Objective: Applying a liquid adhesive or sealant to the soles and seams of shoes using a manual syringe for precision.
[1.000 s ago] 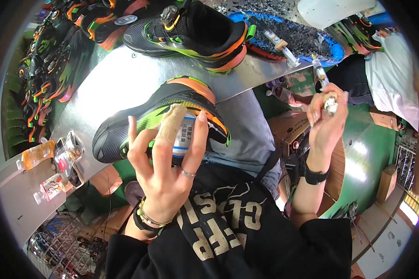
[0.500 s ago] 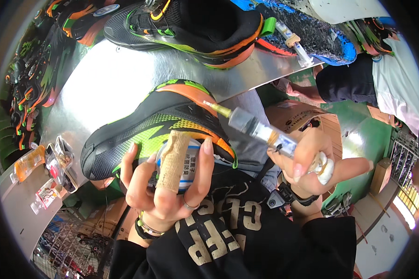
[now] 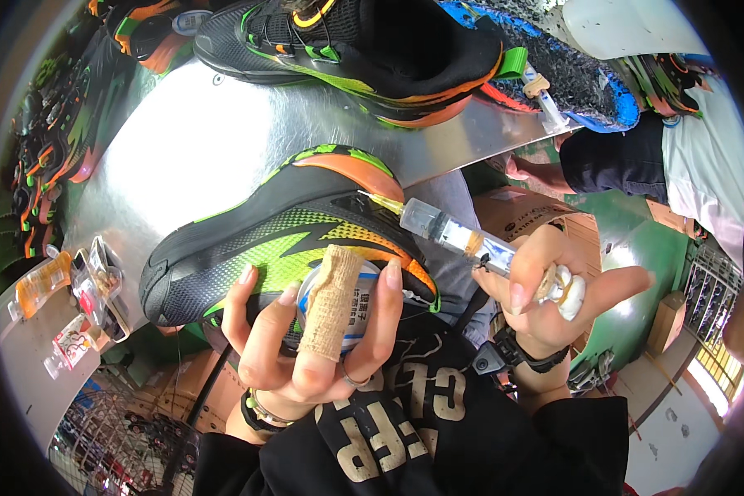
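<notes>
— What is being held above the metal table (image 3: 223,140)?

— A black running shoe (image 3: 281,236) with green-and-yellow zigzag side panels and an orange heel collar, tipped on its side at the table's near edge, toe pointing left, sole toward the person.

— And the tool?

— A clear syringe (image 3: 463,236) with a pale plunger cap, lying nearly level, right of the shoe. Its thin needle touches the shoe's orange heel area.
</notes>
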A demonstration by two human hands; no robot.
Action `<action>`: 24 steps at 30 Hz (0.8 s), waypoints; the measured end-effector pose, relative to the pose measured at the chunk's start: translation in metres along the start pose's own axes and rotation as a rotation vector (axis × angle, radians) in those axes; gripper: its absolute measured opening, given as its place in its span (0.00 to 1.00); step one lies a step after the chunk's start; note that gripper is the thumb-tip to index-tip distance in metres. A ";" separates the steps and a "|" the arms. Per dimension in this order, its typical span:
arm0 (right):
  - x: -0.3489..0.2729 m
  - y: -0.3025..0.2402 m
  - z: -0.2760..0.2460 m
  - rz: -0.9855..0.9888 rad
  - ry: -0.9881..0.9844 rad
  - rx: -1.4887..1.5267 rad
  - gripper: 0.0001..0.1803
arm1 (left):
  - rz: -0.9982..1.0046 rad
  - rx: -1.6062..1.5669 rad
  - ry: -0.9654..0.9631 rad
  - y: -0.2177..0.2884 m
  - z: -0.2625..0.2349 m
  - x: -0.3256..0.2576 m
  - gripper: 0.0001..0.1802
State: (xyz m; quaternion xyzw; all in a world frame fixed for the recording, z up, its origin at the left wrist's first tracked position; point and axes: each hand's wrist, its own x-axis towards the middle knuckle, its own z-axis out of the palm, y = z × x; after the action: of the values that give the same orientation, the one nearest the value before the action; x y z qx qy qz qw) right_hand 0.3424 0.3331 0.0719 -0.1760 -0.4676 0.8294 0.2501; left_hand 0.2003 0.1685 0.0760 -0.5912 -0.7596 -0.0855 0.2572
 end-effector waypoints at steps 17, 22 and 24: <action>-0.012 -0.004 -0.001 0.030 0.106 -0.149 0.59 | 0.013 -0.026 -0.061 0.001 -0.002 0.006 0.19; -0.014 -0.003 -0.003 0.032 0.110 -0.063 0.58 | -0.051 -0.013 -0.027 0.001 -0.001 0.011 0.21; -0.015 -0.003 -0.005 0.018 0.104 -0.036 0.58 | -0.083 -0.030 -0.041 0.000 -0.003 0.013 0.21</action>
State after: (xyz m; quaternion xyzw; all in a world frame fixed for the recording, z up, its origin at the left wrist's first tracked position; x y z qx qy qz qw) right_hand 0.3579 0.3294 0.0724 -0.2278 -0.4671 0.8128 0.2633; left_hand 0.1995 0.1779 0.0850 -0.5647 -0.7872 -0.0953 0.2287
